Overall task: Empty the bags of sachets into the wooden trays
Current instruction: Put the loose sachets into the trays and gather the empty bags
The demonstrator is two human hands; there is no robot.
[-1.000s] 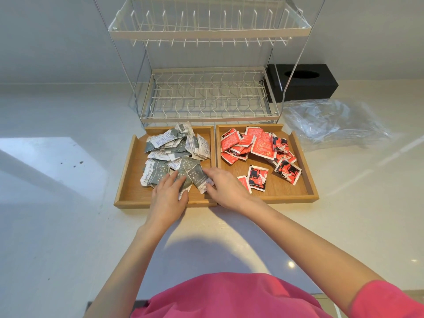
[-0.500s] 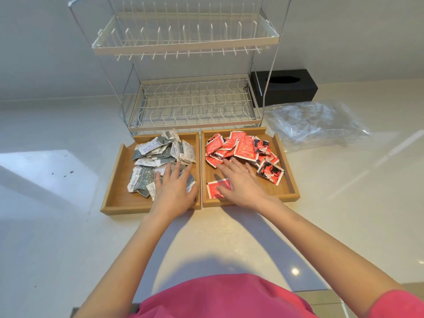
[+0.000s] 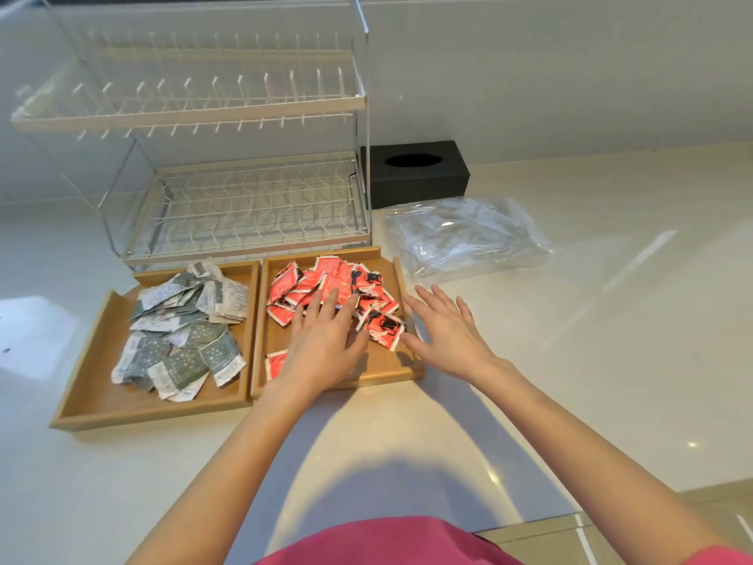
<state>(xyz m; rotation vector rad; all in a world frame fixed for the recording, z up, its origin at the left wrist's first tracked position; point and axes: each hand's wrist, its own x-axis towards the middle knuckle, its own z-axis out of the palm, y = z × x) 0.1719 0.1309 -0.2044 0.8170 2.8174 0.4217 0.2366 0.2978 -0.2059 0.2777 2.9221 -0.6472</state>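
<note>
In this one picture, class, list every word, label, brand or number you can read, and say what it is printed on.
None can be read.
Grey sachets in the left tray: lines of small print, too blurred to read.
Red sachets in the right tray: black and white markings, too blurred to read.
Black tissue box: no text visible.
Clear plastic bags: no readable print.
Dish rack: no label visible.

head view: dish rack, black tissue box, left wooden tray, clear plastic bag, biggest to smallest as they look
1. dish rack
2. left wooden tray and clear plastic bag: they look close, and the tray lies nearer the camera, so unranked
3. black tissue box
</note>
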